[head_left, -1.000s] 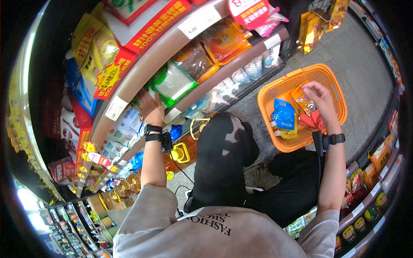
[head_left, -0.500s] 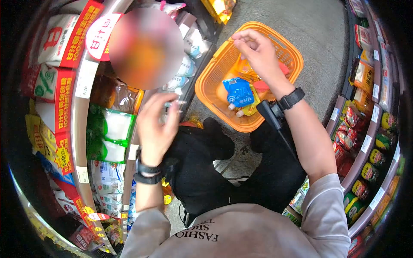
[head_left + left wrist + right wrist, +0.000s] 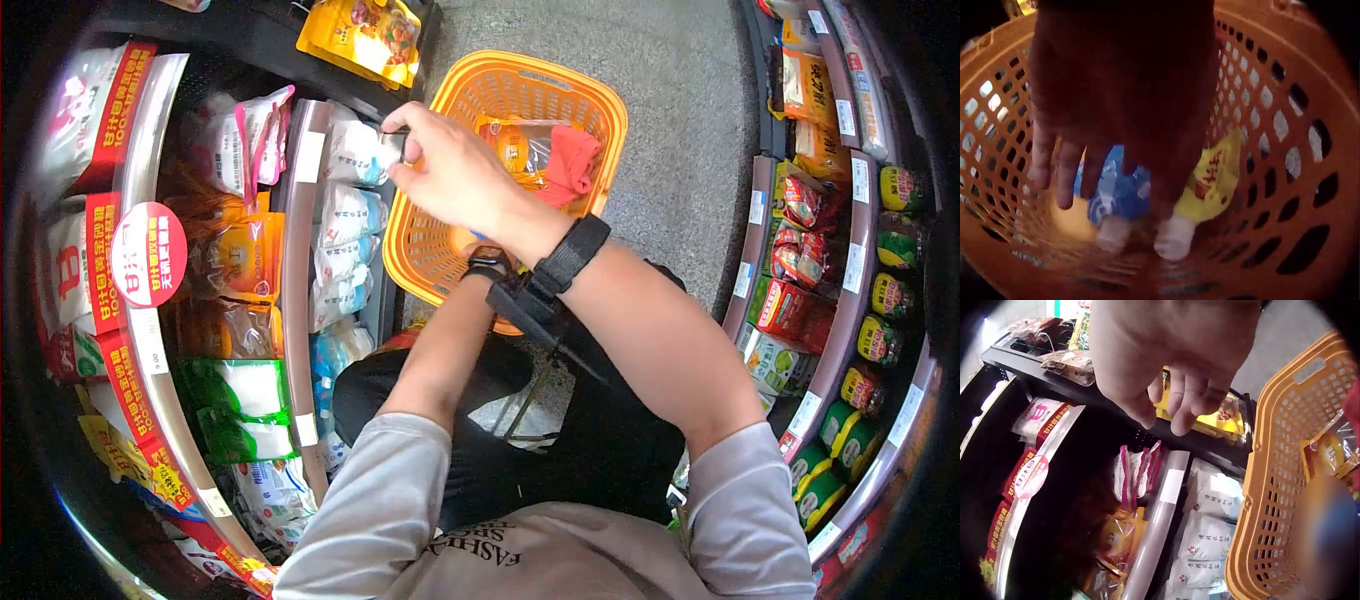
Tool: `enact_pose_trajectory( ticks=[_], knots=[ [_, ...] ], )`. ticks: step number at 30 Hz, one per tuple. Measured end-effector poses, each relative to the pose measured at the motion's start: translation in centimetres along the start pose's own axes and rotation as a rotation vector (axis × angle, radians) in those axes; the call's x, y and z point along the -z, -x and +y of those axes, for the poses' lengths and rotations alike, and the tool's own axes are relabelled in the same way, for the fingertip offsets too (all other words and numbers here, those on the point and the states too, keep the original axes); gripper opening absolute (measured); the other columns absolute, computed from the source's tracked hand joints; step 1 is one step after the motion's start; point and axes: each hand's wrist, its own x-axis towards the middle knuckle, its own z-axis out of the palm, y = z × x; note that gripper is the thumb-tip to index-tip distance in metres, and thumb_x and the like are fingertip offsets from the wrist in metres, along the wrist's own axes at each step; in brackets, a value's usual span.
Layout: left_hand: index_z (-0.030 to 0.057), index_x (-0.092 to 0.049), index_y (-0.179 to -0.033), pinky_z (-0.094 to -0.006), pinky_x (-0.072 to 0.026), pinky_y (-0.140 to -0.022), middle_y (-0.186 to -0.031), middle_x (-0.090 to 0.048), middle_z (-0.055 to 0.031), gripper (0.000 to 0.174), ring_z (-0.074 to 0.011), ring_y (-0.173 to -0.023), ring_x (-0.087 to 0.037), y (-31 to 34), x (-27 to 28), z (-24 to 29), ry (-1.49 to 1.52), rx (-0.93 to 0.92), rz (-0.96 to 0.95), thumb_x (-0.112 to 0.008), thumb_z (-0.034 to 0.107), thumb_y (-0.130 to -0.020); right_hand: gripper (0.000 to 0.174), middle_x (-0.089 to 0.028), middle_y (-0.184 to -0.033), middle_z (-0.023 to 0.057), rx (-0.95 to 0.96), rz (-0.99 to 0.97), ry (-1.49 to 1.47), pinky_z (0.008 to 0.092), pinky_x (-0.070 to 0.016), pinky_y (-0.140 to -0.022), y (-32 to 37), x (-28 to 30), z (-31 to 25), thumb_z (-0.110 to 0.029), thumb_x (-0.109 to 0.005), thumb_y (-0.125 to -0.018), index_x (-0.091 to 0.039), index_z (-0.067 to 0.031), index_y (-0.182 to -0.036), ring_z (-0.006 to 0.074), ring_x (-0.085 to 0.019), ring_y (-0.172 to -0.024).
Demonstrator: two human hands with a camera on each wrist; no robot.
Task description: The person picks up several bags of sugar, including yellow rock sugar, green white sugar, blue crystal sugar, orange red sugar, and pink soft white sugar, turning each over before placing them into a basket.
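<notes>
An orange plastic basket (image 3: 613,115) stands on the floor in front of the person. My left hand (image 3: 1125,94) reaches down into it, fingers extended over a blue spouted pouch (image 3: 1122,181) and beside a yellow spouted pouch (image 3: 1217,181); both pouches have white caps. In the head view the right forearm hides most of that hand. My right hand (image 3: 450,170) hovers above the basket's left rim with its fingers loosely bent and nothing held. An orange packet (image 3: 508,148) with a clear window and a red item (image 3: 572,165) lie at the basket's far end.
Shelves on the left hold white bags (image 3: 345,215), orange packets (image 3: 240,255) and green-edged bags (image 3: 245,390). Yellow packets (image 3: 365,35) sit at the far shelf end. The right-hand shelf carries jars (image 3: 885,295) and red packets (image 3: 795,305).
The left hand has left the shelf's bagged goods and moved right into the basket. The right hand has shifted left across the basket to its shelf-side rim. The head view has turned.
</notes>
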Motion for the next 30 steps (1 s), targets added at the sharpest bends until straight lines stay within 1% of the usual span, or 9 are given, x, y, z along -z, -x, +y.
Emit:
enact_pose_trajectory(
  ticks=[2,5,11,18,21,23,25,28,30],
  knots=[
    [0.0056,-0.067,-0.106,-0.0461,-0.0523,-0.083,-0.102,-0.069,-0.0179,0.033,-0.0337,-0.095,-0.067,-0.1,-0.9,1.2,-0.026,0.030,-0.002,-0.064,0.029,-0.083,0.038,-0.062,-0.101,0.0206,0.065,0.024,-0.005,0.0468,-0.0493,-0.085,0.0,-0.3,0.2,-0.012,-0.065,-0.079,-0.052,-0.0015,-0.114,0.0386,-0.062,-0.095],
    [0.0050,-0.067,-0.106,-0.0457,-0.0520,-0.083,-0.103,-0.069,-0.0183,0.033,-0.0333,-0.095,-0.067,0.0,-1.9,2.0,-0.041,0.045,-0.005,-0.063,0.029,-0.083,0.036,-0.057,-0.084,0.0120,0.091,0.052,-0.004,0.0395,-0.0493,-0.069,0.1,-0.4,0.2,-0.010,-0.066,-0.081,-0.052,-0.0035,-0.113,0.0281,-0.062,-0.077],
    [0.0038,-0.067,-0.105,-0.0449,-0.0515,-0.084,-0.103,-0.069,-0.0189,0.032,-0.0326,-0.096,-0.067,0.3,-1.3,1.2,-0.020,0.014,0.015,-0.062,0.028,-0.084,0.036,-0.059,-0.090,0.0152,0.103,0.024,0.016,0.0416,-0.0494,-0.076,0.1,-0.3,0.4,-0.010,-0.066,-0.081,-0.051,-0.0031,-0.113,0.0316,-0.062,-0.085],
    [0.0024,-0.067,-0.104,-0.0439,-0.0509,-0.085,-0.104,-0.068,-0.0197,0.032,-0.0318,-0.096,-0.067,4.6,8.7,-4.2,0.195,-0.159,0.143,-0.060,0.027,-0.085,0.033,-0.060,-0.103,0.0174,-0.032,-0.008,0.138,0.0424,-0.0474,-0.088,0.4,0.0,1.1,-0.017,-0.068,-0.083,-0.053,-0.0025,-0.108,0.0342,-0.059,-0.103],
    [0.0018,-0.067,-0.104,-0.0435,-0.0507,-0.085,-0.104,-0.068,-0.0200,0.032,-0.0315,-0.097,-0.066,11.2,15.3,-5.5,0.468,-0.228,0.072,-0.060,0.027,-0.085,0.034,-0.060,-0.100,0.0166,-0.019,-0.046,0.126,0.0411,-0.0476,-0.087,0.0,0.1,1.5,-0.025,-0.070,-0.083,-0.054,-0.0024,-0.103,0.0334,-0.060,-0.102],
    [0.0006,-0.066,-0.096,-0.0400,-0.0495,-0.077,-0.090,-0.069,-0.0135,0.029,-0.0253,-0.085,-0.066,16.0,21.0,-5.5,0.696,-0.184,-0.102,-0.056,0.026,-0.086,0.042,-0.063,-0.099,0.0145,-0.066,-0.217,0.020,0.0373,-0.0490,-0.085,-0.2,0.6,1.1,-0.040,-0.071,-0.084,-0.056,-0.0030,-0.098,0.0270,-0.062,-0.099],
    [0.0005,-0.064,-0.091,-0.0358,-0.0474,-0.071,-0.081,-0.065,-0.0058,0.023,-0.0174,-0.078,-0.062,18.0,19.8,-8.7,1.103,-0.237,-0.132,-0.054,0.021,-0.086,0.045,-0.064,-0.099,0.0133,-0.171,-0.402,-0.177,0.0356,-0.0498,-0.084,0.0,1.0,0.0,-0.045,-0.070,-0.084,-0.057,-0.0033,-0.096,0.0234,-0.063,-0.097],
    [-0.0012,-0.065,-0.097,-0.0288,-0.0494,-0.072,-0.087,-0.066,-0.0066,0.025,-0.0140,-0.079,-0.062,21.3,21.6,-12.2,1.495,-0.003,-0.024,-0.055,0.017,-0.084,0.057,-0.066,-0.104,0.0113,-0.063,-0.615,-0.158,0.0334,-0.0510,-0.082,0.6,1.2,-0.8,-0.049,-0.074,-0.080,-0.061,-0.0042,-0.112,0.0209,-0.065,-0.096],
    [-0.0045,-0.064,-0.102,-0.0283,-0.0521,-0.072,-0.090,-0.068,-0.0098,0.030,-0.0157,-0.077,-0.065,22.8,21.8,-12.1,1.826,-0.106,0.098,-0.055,0.017,-0.084,0.066,-0.068,-0.106,0.0107,-0.103,-0.831,-0.238,0.0331,-0.0511,-0.082,0.4,2.2,-2.2,-0.047,-0.079,-0.075,-0.060,-0.0039,-0.121,0.0203,-0.065,-0.097]
  ],
)
